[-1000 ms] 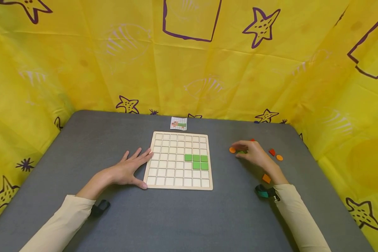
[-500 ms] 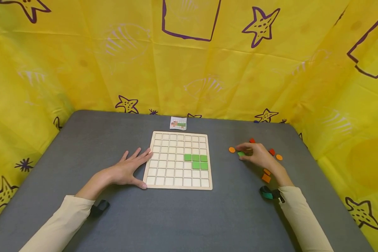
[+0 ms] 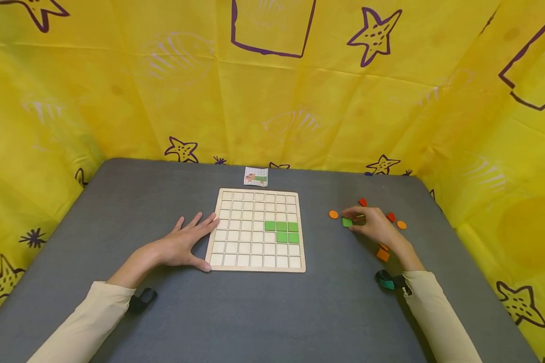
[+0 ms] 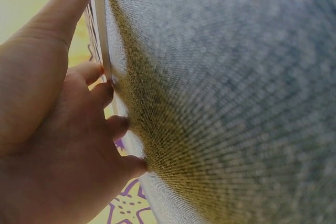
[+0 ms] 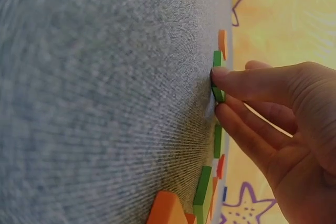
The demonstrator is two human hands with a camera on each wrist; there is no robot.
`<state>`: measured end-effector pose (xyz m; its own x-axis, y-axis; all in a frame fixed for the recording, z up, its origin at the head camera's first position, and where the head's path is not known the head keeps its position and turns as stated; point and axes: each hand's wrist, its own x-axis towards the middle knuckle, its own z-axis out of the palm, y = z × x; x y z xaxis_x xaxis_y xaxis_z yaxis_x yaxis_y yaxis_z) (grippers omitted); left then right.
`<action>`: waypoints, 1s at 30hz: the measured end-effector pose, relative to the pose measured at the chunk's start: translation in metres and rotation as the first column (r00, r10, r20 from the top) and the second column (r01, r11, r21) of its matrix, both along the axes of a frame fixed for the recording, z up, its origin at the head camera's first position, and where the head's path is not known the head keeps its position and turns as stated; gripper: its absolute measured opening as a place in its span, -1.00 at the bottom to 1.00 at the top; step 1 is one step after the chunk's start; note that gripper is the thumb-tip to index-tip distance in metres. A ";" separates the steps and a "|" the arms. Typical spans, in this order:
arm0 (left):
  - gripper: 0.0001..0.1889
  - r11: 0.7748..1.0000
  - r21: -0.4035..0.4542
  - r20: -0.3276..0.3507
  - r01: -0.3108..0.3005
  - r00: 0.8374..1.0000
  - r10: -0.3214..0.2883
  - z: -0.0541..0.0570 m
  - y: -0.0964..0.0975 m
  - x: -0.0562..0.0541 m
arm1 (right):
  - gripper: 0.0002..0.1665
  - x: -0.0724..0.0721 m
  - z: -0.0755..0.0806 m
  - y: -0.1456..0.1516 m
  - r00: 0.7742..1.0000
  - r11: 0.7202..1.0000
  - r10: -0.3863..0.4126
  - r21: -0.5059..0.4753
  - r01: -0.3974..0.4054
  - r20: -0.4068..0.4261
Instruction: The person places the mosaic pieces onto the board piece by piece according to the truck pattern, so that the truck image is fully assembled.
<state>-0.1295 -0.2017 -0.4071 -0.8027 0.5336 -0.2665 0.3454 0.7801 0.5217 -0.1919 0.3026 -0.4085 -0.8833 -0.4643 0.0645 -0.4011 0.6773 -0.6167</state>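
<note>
A wooden grid board point(image 3: 245, 236) lies on the grey table with several green square tiles point(image 3: 281, 226) set in its right-hand cells. Along its left edge rests my left hand point(image 3: 181, 248), fingers spread, thumb at the near corner and fingertips at the rim. My right hand point(image 3: 373, 223), to the right of the board, pinches a loose green tile point(image 3: 347, 222) by thumb and fingers, low over the table. In the right wrist view the thumb overlaps that green tile point(image 5: 217, 59), and another green tile point(image 5: 202, 194) lies nearer the wrist.
A small picture card point(image 3: 256, 177) lies behind the board. Around my right hand are orange discs point(image 3: 333, 215), red pieces point(image 3: 362, 202) and orange pieces point(image 3: 383, 255). Yellow patterned cloth point(image 3: 272, 91) hangs around the table.
My right hand has shifted slightly right and toward me. The green tile at its fingertips shows more fully, and an orange piece below the wrist has come into sight. My left hand stays put.
</note>
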 end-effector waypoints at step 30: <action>0.23 1.000 0.019 -0.027 0.023 0.999 -0.023 0.001 0.000 0.002 | -0.55 0.000 0.006 -0.033 0.994 0.997 0.073 -0.017 -0.075 -0.075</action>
